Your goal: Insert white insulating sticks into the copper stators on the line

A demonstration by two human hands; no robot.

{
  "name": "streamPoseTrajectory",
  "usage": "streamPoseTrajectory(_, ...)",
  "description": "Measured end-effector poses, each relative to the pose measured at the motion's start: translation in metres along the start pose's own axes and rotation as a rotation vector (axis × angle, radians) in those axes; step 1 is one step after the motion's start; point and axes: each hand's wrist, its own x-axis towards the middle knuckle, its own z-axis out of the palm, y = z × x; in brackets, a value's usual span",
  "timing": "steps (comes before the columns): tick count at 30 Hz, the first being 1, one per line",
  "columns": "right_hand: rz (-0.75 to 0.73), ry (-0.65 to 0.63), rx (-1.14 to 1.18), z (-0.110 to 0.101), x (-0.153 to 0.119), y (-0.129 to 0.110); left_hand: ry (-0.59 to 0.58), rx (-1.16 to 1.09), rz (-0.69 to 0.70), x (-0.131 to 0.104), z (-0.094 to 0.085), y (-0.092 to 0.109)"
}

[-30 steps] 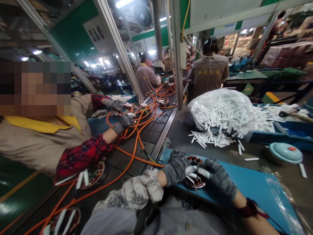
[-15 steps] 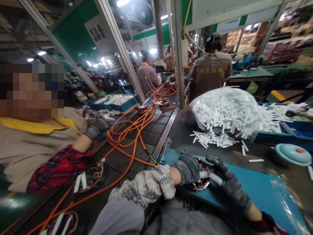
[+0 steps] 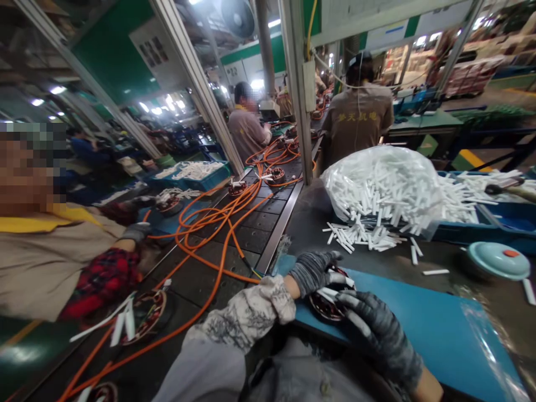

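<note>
Since the frame half a second ago, the co-worker's gloved hand (image 3: 136,231) has drawn back leftward, the left hand (image 3: 310,272) has shifted to the far left edge of the copper-wound ring (image 3: 322,309), and the right hand (image 3: 379,324) has dropped toward the ring's near right side. Well left of the grip, orange cables (image 3: 209,218) lie looped on the line. Left fingers bend narrowly over the ring, close to one of the white tubes (image 3: 326,293) lying across it; whether they pinch anything, I cannot tell. Between both hands, the ring rests on a blue mat (image 3: 419,296). Right fingers are loosely parted, tips over the ring's right side beside the tube, their hold unclear too. Beyond the hands sits a clear bag (image 3: 377,178) full of similar tubes; farther right, a lidded bowl (image 3: 498,261). The step in hand looks like fine fingertip work on tubes at the ring; the next move would call for a steady left hand and precise right fingertips.
</note>
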Motion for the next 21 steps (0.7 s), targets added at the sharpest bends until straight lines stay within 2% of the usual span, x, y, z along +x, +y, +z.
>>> streamPoseTrajectory(3, 0.188, -0.056, 0.202, -0.003, 0.001, -0.001, -0.029, -0.012, 0.271, -0.019, -0.008, -0.002)
streamPoseTrajectory(5, 0.307, -0.07, 0.332, -0.005, 0.003, -0.001, -0.058, 0.053, 0.392, -0.03, -0.011, -0.006)
streamPoseTrajectory(9, 0.425, -0.182, 0.507, -0.005, 0.016, 0.0, -0.076, 0.195, 0.397, -0.038, -0.001, -0.013)
streamPoseTrajectory(12, 0.403, -0.294, 0.593, -0.011, 0.031, -0.003, -0.073, 0.242, 0.382, -0.039, 0.005, -0.016)
streamPoseTrajectory(15, 0.353, -0.356, 0.626, -0.015, 0.043, -0.006, 0.013, 0.266, 0.375, -0.041, 0.002, -0.016)
streamPoseTrajectory(18, 0.404, -0.335, 0.668, -0.008, 0.047, 0.0, 0.101, 0.241, 0.389, -0.039, -0.004, -0.015)
streamPoseTrajectory(21, 0.448, -0.244, 0.661, 0.003, 0.047, 0.01, 0.046, 0.177, 0.379, -0.034, -0.007, -0.017)
